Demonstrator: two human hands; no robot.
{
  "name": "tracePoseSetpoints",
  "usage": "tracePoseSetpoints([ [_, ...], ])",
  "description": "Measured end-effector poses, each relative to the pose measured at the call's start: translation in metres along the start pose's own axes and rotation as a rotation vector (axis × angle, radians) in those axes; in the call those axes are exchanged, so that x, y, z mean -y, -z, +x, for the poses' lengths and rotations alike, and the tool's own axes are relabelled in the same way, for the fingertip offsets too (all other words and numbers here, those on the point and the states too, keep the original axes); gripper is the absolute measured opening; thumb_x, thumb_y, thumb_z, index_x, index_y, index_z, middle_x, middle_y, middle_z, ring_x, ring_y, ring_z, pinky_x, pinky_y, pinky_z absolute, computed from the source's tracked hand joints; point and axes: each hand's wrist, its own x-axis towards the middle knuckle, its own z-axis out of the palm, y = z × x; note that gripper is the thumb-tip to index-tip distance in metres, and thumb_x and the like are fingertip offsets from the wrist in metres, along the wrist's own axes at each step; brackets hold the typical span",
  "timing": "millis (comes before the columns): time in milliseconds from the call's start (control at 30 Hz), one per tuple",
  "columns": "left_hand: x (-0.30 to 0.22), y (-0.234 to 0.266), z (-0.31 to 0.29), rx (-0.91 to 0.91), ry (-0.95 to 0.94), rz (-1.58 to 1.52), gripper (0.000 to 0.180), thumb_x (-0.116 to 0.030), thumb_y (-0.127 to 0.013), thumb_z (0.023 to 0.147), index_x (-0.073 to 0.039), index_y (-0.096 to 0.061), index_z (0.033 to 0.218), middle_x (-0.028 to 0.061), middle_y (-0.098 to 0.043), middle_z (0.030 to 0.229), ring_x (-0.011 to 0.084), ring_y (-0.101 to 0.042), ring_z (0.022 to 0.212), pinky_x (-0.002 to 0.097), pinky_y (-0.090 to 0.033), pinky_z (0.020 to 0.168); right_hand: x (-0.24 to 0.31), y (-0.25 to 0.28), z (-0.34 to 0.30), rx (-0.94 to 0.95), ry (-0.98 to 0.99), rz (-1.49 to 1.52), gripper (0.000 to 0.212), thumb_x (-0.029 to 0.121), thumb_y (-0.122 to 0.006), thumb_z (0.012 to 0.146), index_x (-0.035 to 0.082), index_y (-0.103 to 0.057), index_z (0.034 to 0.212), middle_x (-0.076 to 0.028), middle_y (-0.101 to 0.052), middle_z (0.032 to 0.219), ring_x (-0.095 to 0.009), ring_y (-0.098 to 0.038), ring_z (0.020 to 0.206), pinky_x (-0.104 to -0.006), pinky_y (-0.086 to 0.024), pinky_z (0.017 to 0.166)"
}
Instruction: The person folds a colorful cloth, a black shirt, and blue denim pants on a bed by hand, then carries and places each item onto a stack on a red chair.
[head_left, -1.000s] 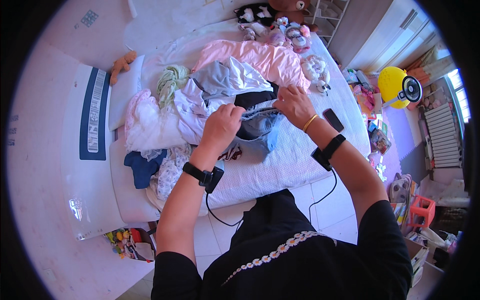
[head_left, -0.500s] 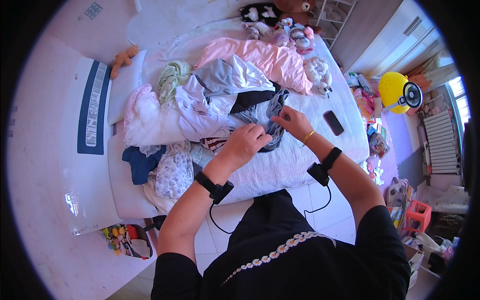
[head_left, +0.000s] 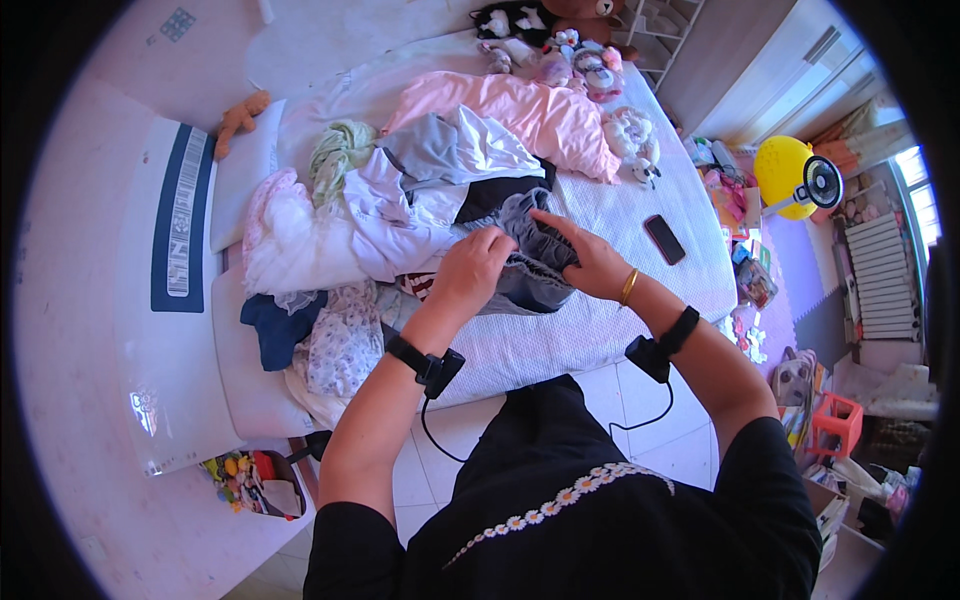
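Observation:
A grey-blue garment (head_left: 535,290) with a gathered edge, its exact kind unclear, lies bunched at the near right end of a clothes heap on the bed. My left hand (head_left: 474,268) pinches the garment's left edge. On the opposite side, my right hand (head_left: 592,262) grips the edge, with some fingertips hidden in the folds. Between the hands, the cloth is spread into an opening. Touching it in the heap are a black piece of clothing (head_left: 500,196), a white garment (head_left: 400,245) and a maroon-and-white striped one (head_left: 416,284), partly covered by my left arm.
On the bed (head_left: 620,310), a phone (head_left: 663,239) lies to the right. A pink pillow (head_left: 520,115) and plush toys (head_left: 632,138) sit behind the heap. At far right stand a fan (head_left: 822,183) and a yellow balloon (head_left: 783,175). A toy bin (head_left: 260,485) is at lower left.
My right hand has moved down onto the grey-blue garment's edge, and my left hand has shifted slightly left and up. The garment's gathered edge is now spread wider between them.

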Motion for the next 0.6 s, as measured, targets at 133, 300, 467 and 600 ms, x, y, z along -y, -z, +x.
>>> tracePoseSetpoints([
  [133, 0.012, 0.008, 0.006, -0.017, 0.047, -0.007, 0.023, -0.004, -0.092, 0.105, -0.007, -0.080, 0.125, 0.0113, -0.081, 0.130, 0.0396, -0.085, 0.125, 0.0525, -0.071, 0.103, 0.016, 0.015, 0.001, 0.072, 0.023, -0.145, 0.109, -0.019, -0.061, 0.081, 0.024, -0.080, 0.179, -0.019, -0.089, 0.153, -0.047, -0.080, 0.141, -0.0544, -0.064, 0.133],
  [300, 0.018, 0.024, 0.025, -0.088, 0.067, -0.033, 0.018, -0.011, -0.094, 0.109, -0.008, -0.078, 0.117, 0.0127, -0.083, 0.128, 0.0398, -0.085, 0.120, 0.0523, -0.070, 0.101, -0.015, 0.025, -0.015, 0.091, 0.020, -0.242, 0.100, -0.021, -0.059, 0.080, 0.021, -0.090, 0.166, -0.016, -0.094, 0.147, -0.045, -0.083, 0.138, -0.0542, -0.067, 0.128],
  [467, -0.005, -0.002, 0.004, 0.142, 0.071, -0.157, 0.034, -0.036, -0.098, 0.110, -0.009, -0.079, 0.118, 0.0131, -0.085, 0.119, 0.0415, -0.087, 0.113, 0.0569, -0.070, 0.093, -0.033, 0.007, -0.006, -0.166, -0.058, -0.138, 0.094, -0.019, -0.053, 0.090, 0.016, -0.085, 0.171, -0.024, -0.093, 0.147, -0.048, -0.089, 0.137, -0.0543, -0.067, 0.126],
  [600, -0.021, -0.021, -0.006, 0.254, -0.012, -0.200, 0.056, -0.054, -0.104, 0.103, -0.008, -0.083, 0.128, 0.0171, -0.088, 0.126, 0.0436, -0.088, 0.116, 0.0565, -0.072, 0.096, -0.026, 0.003, 0.005, -0.236, -0.178, -0.066, 0.091, -0.014, -0.057, 0.094, 0.014, -0.078, 0.177, -0.032, -0.092, 0.147, -0.054, -0.086, 0.140, -0.0583, -0.067, 0.126],
])
